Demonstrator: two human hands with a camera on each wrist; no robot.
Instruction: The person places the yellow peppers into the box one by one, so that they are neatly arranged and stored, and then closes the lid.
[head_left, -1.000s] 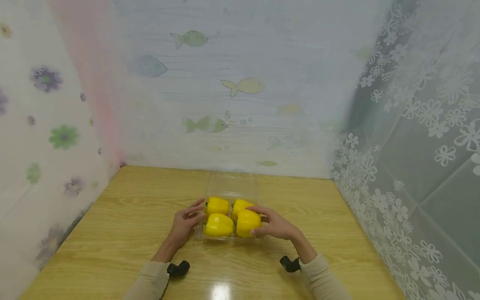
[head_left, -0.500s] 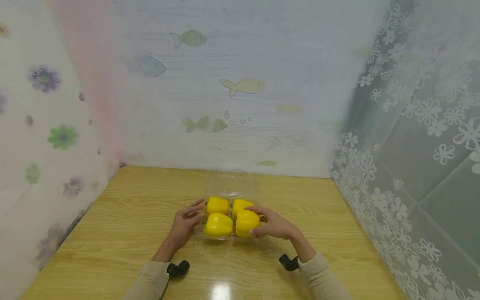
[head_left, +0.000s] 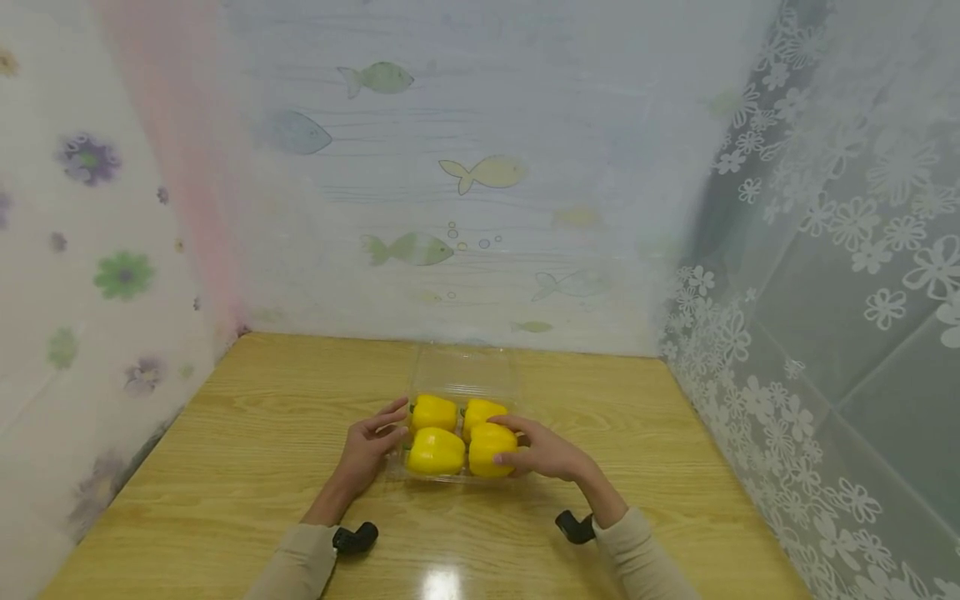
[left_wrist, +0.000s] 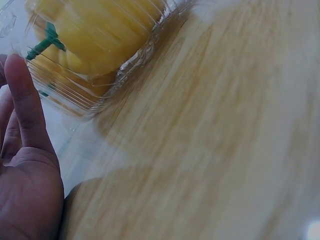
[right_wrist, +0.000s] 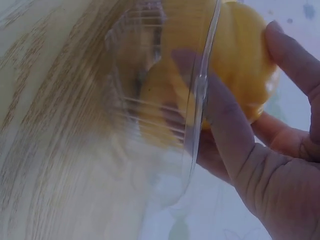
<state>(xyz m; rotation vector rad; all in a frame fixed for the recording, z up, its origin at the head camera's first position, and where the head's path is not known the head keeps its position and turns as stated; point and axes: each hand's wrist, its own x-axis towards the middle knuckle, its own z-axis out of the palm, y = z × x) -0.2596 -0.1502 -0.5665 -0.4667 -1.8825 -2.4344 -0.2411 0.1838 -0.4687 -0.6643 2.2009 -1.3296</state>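
Several yellow bell peppers sit in two rows in a clear plastic clamshell box (head_left: 450, 478), whose lid (head_left: 465, 367) stands raised at the back. My right hand (head_left: 547, 450) holds the front-right bell pepper (head_left: 487, 451), thumb on its near side and fingers over its top and far side. In the right wrist view, part of the thumb (right_wrist: 227, 120) shows through the box wall. My left hand (head_left: 365, 450) is at the box's left side, its thumb (left_wrist: 27, 100) against the clear wall beside a bell pepper (left_wrist: 100, 35) with a green stem. Its fingers are fairly straight.
The box stands on a wood-grain table (head_left: 300, 392). A fish-print sheet (head_left: 480, 250) hangs behind it, and patterned sheets flank the left and right sides. Dark wrist devices show at the left (head_left: 356, 538) and right (head_left: 575, 527) cuffs.
My right hand and the front-right bell pepper have shifted slightly left, and the pepper sits closer to its left neighbour. The left hand has stayed almost still at the box's side.
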